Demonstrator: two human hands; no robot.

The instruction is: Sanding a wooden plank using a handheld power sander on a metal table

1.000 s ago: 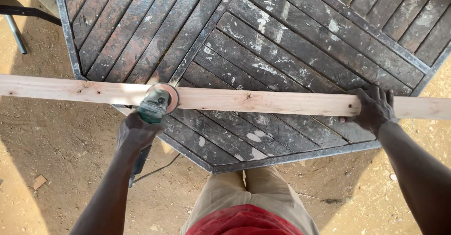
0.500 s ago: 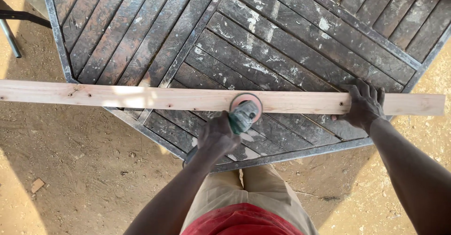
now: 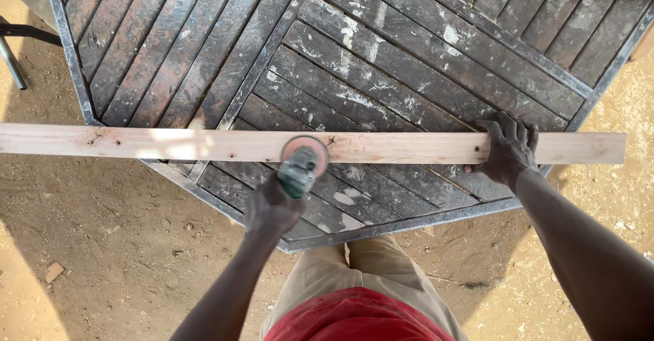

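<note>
A long pale wooden plank (image 3: 170, 143) lies across the near corner of a dark slatted table (image 3: 381, 55), both ends overhanging. My left hand (image 3: 271, 208) grips a green hand-held disc sander (image 3: 301, 164), whose round pad rests on the plank near its middle. My right hand (image 3: 507, 149) presses down on the plank toward its right end, fingers spread over the top.
Sandy dirt ground (image 3: 102, 245) surrounds the table. A dark metal leg and bar (image 3: 13, 55) stand at the far left. A small wood scrap (image 3: 53, 271) lies on the dirt at lower left. My tan trousers and red shirt show below.
The sander first ran right along the plank, from its left part to the middle, and has since come back slightly left. My right hand has stayed pressed on the plank.
</note>
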